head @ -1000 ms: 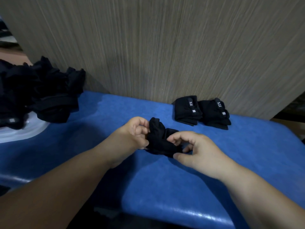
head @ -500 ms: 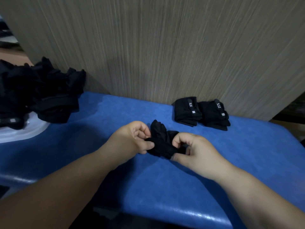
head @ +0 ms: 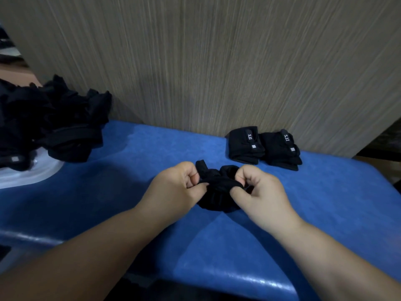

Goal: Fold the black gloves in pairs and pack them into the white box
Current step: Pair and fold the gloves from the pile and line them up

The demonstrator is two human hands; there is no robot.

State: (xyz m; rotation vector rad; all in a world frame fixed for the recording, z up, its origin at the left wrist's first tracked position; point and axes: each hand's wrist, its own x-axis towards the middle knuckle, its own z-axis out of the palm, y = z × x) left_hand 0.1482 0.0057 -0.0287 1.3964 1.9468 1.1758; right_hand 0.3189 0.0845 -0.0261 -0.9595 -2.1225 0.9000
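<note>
Head view, only view available. Black glove bundle [head: 219, 192] held low over the blue table [head: 134, 170], near centre, between both hands. Left hand [head: 173, 187] closed: thumb and curled fingers [head: 193, 178] pinching the bundle's left edge. Right hand [head: 260, 190] likewise closed, thumb and forefinger nipping the right edge; a little cloth bunched up between the two grips. Whether one glove or a pair in the bundle: cannot tell, fabric too dark to separate layers. Two folded pairs [head: 263, 147] already lying side by side at the table's far edge, against the wood-grain panel [head: 217, 61], small white labels showing. Loose heap of unfolded gloves [head: 52, 124] at far left, resting partly on something white [head: 28, 177], possibly the box, only a corner visible. Handling judgement: knit fabric, soft and light, no stiffness, likely to spring open or sag once released; not fragile, not slippery. Best hold judged to be at the opposite edges or cuff, pinched firmly, folded packet then pressed flat before letting go.
</note>
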